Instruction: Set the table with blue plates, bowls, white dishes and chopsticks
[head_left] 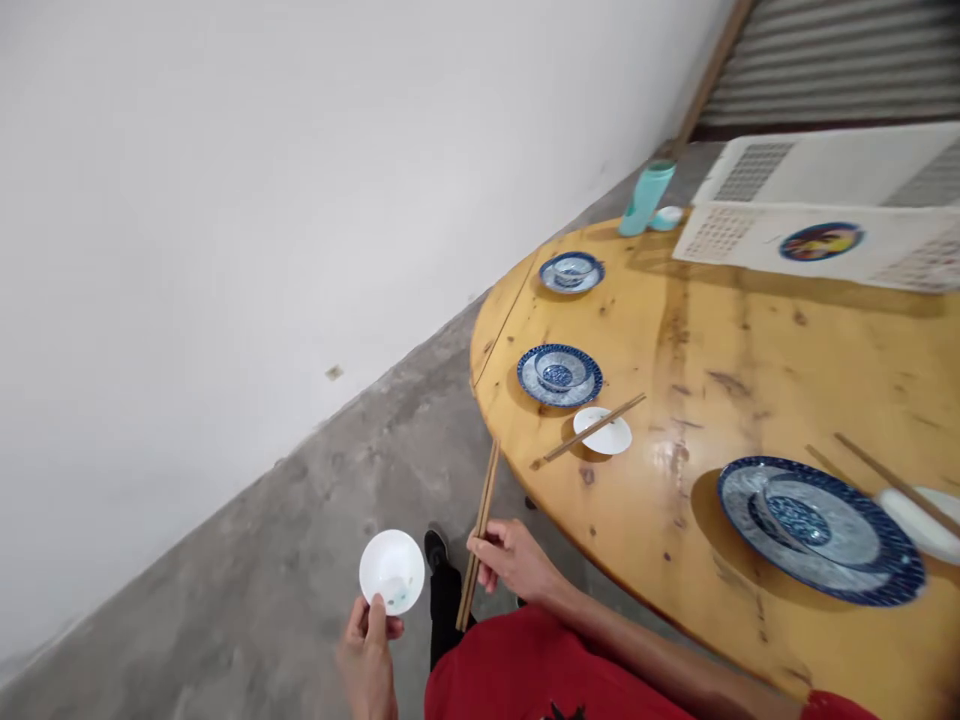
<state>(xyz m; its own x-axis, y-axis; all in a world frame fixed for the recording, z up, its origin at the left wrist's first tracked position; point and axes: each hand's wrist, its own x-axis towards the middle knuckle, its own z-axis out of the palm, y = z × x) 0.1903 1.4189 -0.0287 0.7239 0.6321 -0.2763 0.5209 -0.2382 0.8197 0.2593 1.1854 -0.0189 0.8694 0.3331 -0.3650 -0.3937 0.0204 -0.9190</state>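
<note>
My left hand grips a small white bowl by its near rim, thumb over the edge, above the floor beside the table. A pair of wooden chopsticks is pinched in my right hand, pointing up and slightly right, with the far tips near the table's edge. Closest to them on the table stand a white bowl with chopsticks laid across it and a blue-patterned plate carrying a clear glass bowl.
The round wooden table fills the right side. It holds another blue plate farther back, a large one near me, a turquoise bottle and a white printed box. A white wall rises at left above the concrete floor.
</note>
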